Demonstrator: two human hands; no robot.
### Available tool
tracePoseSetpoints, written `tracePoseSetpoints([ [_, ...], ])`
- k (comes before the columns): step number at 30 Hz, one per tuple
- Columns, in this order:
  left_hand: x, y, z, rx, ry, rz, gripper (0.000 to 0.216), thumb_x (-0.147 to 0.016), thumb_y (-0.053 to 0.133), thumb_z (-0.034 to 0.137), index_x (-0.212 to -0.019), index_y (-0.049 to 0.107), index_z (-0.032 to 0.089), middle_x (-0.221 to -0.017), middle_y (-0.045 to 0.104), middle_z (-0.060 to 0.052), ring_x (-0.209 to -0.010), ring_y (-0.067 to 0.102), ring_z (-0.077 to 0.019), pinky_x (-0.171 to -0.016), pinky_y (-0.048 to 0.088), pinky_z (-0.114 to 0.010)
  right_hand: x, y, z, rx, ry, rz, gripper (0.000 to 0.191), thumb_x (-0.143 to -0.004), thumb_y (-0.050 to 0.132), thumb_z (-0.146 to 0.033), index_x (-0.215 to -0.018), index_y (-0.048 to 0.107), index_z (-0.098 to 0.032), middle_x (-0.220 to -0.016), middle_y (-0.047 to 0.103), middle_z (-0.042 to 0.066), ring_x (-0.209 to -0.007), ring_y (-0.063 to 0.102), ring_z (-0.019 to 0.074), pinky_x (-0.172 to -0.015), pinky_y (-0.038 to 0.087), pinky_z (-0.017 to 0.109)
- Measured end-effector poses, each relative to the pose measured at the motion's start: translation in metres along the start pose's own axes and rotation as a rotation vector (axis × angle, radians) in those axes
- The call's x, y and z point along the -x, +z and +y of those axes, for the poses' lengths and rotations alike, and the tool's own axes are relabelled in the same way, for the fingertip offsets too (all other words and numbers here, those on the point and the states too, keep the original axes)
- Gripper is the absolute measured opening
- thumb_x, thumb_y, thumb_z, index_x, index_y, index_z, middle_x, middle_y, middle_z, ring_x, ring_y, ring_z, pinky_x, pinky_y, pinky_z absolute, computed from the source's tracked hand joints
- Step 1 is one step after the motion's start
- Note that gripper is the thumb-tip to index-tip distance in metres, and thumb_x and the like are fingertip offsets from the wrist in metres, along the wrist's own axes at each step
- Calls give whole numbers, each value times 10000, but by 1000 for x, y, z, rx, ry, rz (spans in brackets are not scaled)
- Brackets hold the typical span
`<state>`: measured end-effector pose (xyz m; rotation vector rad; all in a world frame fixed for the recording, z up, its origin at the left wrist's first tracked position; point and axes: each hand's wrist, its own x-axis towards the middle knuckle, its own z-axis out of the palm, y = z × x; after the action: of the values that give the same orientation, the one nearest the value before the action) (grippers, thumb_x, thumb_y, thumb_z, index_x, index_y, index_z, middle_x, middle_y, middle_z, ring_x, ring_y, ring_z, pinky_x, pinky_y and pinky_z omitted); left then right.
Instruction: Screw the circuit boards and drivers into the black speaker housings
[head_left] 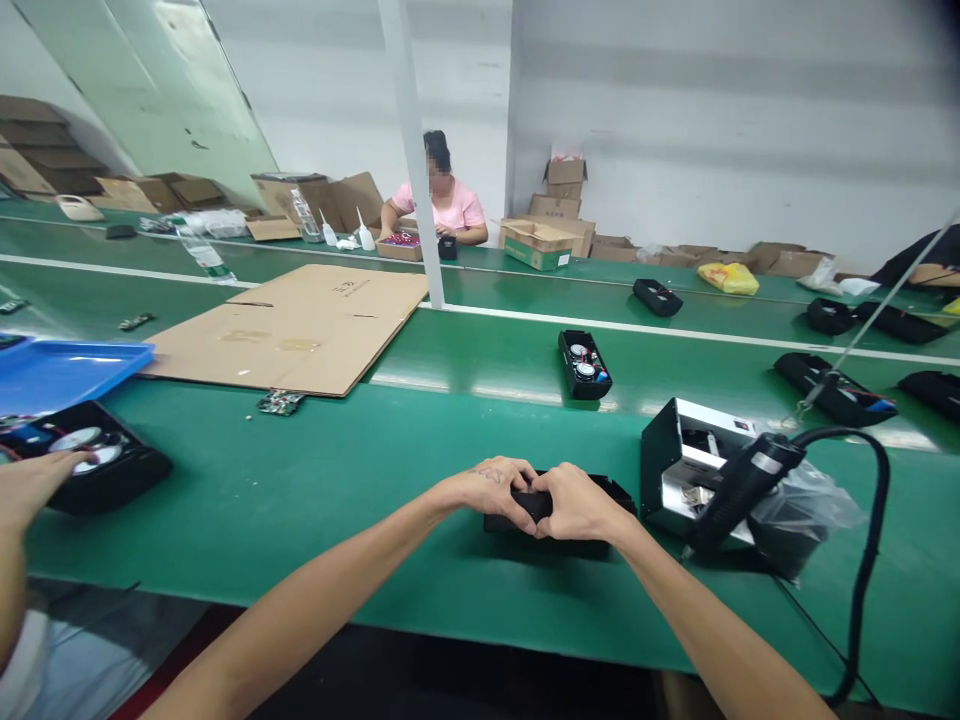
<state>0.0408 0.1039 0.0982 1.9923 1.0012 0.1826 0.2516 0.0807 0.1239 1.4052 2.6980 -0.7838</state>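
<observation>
A black speaker housing [600, 495] lies on the green work table [337, 480] just in front of me. My left hand [491, 487] and my right hand [574, 503] are both closed over it, fingers pressed together on its top middle. The part under my fingers is hidden. A second open black housing [584, 364] with two round speaker drivers lies further back on the table.
A black heat tool [739, 490] with a thick cable rests on a metal stand [679, 455] to my right. A flat cardboard sheet [300, 325] and a blue tray [60, 370] lie left. A co-worker's hand [34, 485] touches another housing [97, 455]. A seated person [442, 200] works opposite.
</observation>
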Motion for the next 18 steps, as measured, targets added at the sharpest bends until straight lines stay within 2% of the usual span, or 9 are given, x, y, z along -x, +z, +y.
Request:
tracePoseSetpoints([
  [5,-3,-3,0,-2,12,-27,424,-671,916,630,-664,771,232,-1232,740,45,-956,701,-182,-714,473,-246,-7,-3,4,6,-3,-28,184,-698,871,-339,-828,809,-223,-675,699,3,-655,638,204,-566,304,300],
  [10,-7,-6,-4,-16,26,-41,394,-692,915,618,-699,803,240,-1230,754,50,-953,710,-173,-722,481,-237,-5,1,3,55,-18,11,154,-752,804,-292,-891,831,-230,-656,716,29,-670,692,247,-595,310,320],
  [14,-2,-2,-3,-88,43,3,396,-741,898,626,-702,814,241,-1256,754,37,-912,719,-167,-699,483,-251,3,3,-4,85,-66,36,224,-764,785,-231,-984,828,-224,-687,752,37,-688,730,272,-628,384,330],
  [16,6,6,1,-142,62,51,338,-758,919,581,-749,835,253,-1289,745,23,-987,727,-197,-781,510,-273,14,5,-11,111,-88,62,233,-767,793,-208,-998,817,-191,-766,787,75,-755,750,308,-717,458,372],
  [18,16,18,4,-204,94,104,235,-774,948,488,-838,859,280,-1327,736,9,-1172,698,-270,-945,518,-347,32,11,-17,136,-105,85,292,-787,789,-172,-1079,800,-174,-888,816,107,-907,762,348,-853,506,437],
])
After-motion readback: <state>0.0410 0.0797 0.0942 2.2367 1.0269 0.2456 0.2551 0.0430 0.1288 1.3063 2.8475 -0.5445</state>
